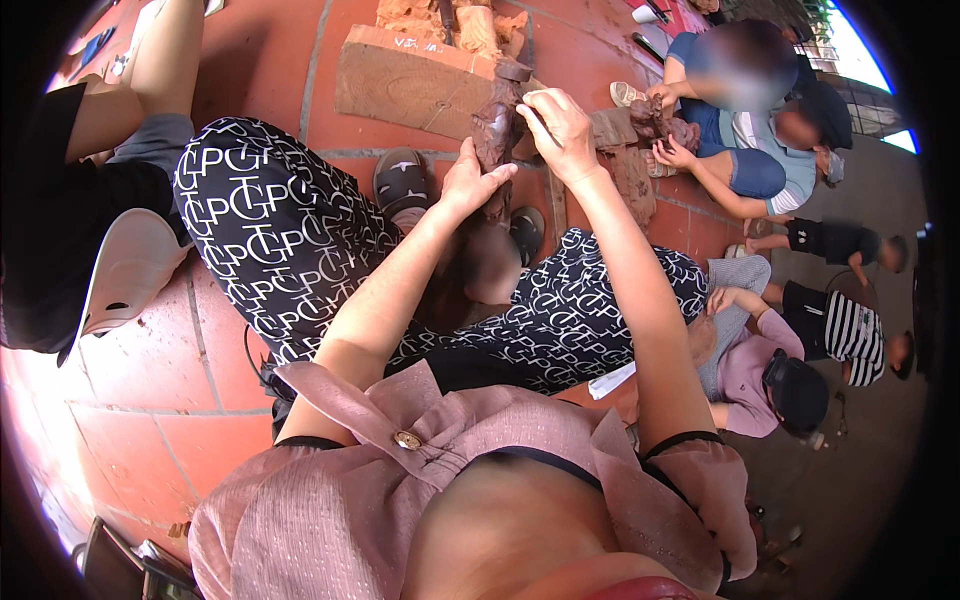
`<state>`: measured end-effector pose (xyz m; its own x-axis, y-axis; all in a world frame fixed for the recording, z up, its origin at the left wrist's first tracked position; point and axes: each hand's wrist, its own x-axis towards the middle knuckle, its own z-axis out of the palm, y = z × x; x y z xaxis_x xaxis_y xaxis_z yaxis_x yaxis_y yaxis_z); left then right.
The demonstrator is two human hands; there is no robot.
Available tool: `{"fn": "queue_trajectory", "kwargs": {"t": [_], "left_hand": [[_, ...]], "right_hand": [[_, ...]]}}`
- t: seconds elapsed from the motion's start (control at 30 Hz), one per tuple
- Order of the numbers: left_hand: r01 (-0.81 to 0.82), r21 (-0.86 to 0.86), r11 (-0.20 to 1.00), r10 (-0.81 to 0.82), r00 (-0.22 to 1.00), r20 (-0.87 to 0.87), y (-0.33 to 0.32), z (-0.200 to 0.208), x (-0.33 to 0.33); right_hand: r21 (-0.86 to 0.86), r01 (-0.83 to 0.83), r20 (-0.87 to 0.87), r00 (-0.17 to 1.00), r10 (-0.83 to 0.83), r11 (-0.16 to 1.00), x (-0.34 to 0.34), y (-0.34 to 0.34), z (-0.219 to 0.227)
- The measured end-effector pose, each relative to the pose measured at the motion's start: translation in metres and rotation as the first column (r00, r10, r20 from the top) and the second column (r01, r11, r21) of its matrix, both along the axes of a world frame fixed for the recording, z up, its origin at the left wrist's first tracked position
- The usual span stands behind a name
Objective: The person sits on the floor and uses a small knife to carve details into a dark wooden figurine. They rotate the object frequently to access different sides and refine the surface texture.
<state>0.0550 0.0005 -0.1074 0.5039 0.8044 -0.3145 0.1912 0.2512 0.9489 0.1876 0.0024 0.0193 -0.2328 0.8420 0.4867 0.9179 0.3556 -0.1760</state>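
Observation:
My left hand [472, 182] is closed around the lower part of a dark reddish-brown carved wooden figure [495, 125], its thumb lying across the front. The figure stands roughly upright between my knees, beyond my patterned trousers. Close against its right side, my right hand [563, 138] pinches a thin dark stick-like tool [540, 124]. The tool slants toward the carving; its kind cannot be made out, nor whether its tip touches the wood.
A thick wooden block [405, 88] with a paler carving [490, 30] stands just beyond the figure. At right, a co-worker's hands [675, 150] hold another dark carving [650, 118]. Wood pieces [628, 180] lie between us. Another person [90, 200] sits close on my left.

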Motion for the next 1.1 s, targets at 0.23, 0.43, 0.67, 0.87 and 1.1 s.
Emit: {"fn": "queue_trajectory", "kwargs": {"t": [0.23, 0.43, 0.67, 0.87, 1.1], "left_hand": [[0.034, 0.041, 0.999, -0.031, 0.997, -0.073, -0.008, -0.005, 0.008], [-0.019, 0.104, 0.994, 0.022, 1.0, -0.023, -0.005, 0.003, 0.0], [-0.034, 0.104, 0.994, 0.021, 0.993, 0.118, -0.007, -0.015, 0.009], [-0.004, 0.05, 0.999, 0.002, 0.999, 0.045, -0.005, -0.014, 0.005], [0.003, 0.054, 0.999, -0.007, 0.998, 0.058, -0.004, -0.014, 0.007]], "right_hand": [[-0.026, -0.051, 0.131, 0.99, 0.054, 0.998, 0.005, -0.001, 0.008], [-0.085, -0.071, 0.09, 0.993, 0.079, 0.994, -0.005, -0.001, 0.004], [-0.078, 0.049, 0.092, 0.995, -0.042, 0.996, -0.007, 0.003, 0.015], [-0.129, -0.003, 0.147, 0.989, 0.022, 0.992, -0.013, -0.003, 0.007], [-0.108, 0.023, 0.119, 0.993, -0.01, 0.994, -0.011, 0.001, 0.008]]}}
